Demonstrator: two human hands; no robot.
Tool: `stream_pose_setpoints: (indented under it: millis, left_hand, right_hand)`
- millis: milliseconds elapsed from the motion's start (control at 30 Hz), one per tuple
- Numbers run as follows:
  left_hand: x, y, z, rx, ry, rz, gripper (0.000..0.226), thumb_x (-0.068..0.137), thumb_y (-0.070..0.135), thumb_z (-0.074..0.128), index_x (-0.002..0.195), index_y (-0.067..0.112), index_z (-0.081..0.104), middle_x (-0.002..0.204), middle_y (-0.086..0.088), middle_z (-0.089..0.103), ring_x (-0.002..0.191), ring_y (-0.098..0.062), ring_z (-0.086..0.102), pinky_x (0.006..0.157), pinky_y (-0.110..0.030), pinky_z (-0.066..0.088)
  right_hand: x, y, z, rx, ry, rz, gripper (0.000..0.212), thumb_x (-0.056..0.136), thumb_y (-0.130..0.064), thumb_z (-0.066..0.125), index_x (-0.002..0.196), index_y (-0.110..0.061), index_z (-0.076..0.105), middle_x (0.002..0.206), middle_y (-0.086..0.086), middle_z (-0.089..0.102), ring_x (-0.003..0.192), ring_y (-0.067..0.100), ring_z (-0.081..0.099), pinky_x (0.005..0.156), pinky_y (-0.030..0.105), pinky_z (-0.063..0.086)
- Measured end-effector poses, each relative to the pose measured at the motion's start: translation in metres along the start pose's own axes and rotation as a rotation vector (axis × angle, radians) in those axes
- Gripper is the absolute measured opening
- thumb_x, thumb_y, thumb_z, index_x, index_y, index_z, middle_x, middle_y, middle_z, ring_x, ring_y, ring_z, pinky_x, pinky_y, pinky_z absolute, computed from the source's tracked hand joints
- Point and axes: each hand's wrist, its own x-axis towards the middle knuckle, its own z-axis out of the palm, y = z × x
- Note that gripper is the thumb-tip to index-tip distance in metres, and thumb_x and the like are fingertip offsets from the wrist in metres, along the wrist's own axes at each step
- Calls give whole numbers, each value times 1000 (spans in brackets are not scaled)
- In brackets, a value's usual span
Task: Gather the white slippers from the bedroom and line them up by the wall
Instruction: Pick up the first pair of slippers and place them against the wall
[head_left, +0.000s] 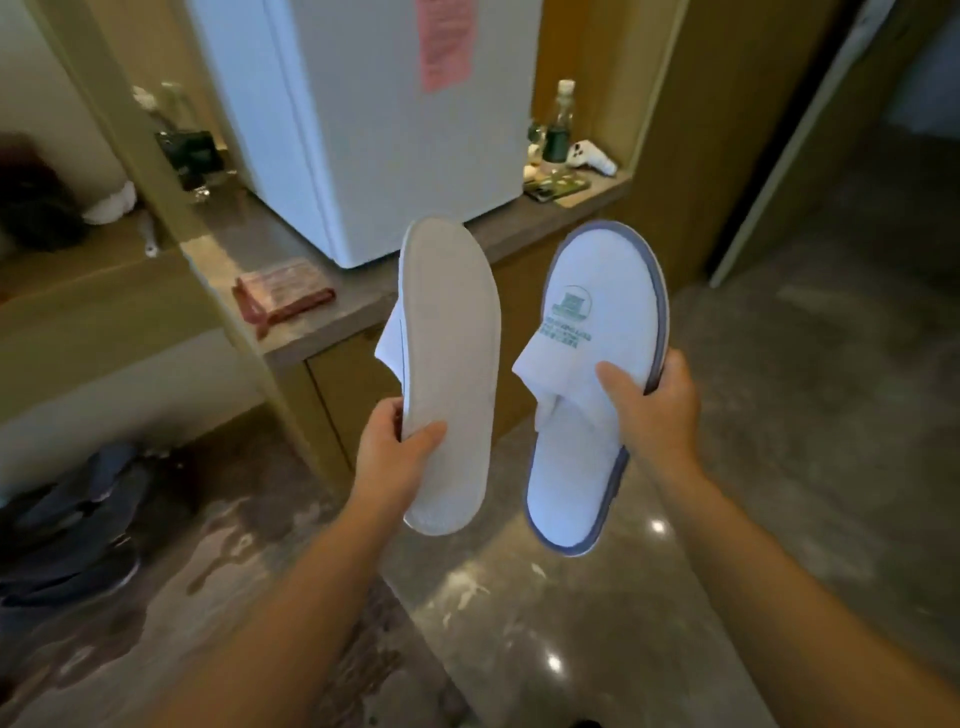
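I hold two white slippers in the air above the floor, one in each hand. My left hand (390, 446) grips the left slipper (451, 358) by its edge, with the pale sole turned toward me and the toe pointing up. My right hand (655, 406) grips the right slipper (597, 332) at its side, thumb on the open strap. That one shows its white top with a green printed logo and a grey-blue rim. The two slippers hang side by side, a little apart.
A white mini fridge (374, 114) stands on a low wooden cabinet (332, 306) straight ahead, with bottles (560, 122) and small items beside it. Dark shoes (72, 525) lie on the glossy stone floor (753, 467) at the left. A dark doorway (893, 156) is at the right.
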Motion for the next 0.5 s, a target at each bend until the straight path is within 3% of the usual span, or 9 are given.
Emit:
stream_pose_setpoints:
  millis: [100,267,500]
  left_hand:
    - [10,25,81,-1,-121,38,21,80,19,59,96,17,45,91,3,52,81,-13,51,60,-23,40]
    - [24,63,204,15,-222,32,21,80,15,58,97,11,47,95,-4,53,86,-21,51,68,-34,39]
    - [81,99,341,39,-348,53,18,80,13,55,96,14,46,89,3,51,81,-15,49,68,-33,39]
  right_hand:
    - [48,15,-70,-12,95,14,32,76,-30,66,97,-26,42,99,-3,53,78,10,56,57,19,46]
    - [121,40,-173,-49,221,30,34,76,-25,66,102,-17,45,99,-1,52,74,7,52,53,16,40]
    - [211,94,-252,-43,336,120,30,76,-21,67,93,-21,42,80,-15,49,71,0,51,53,13,39]
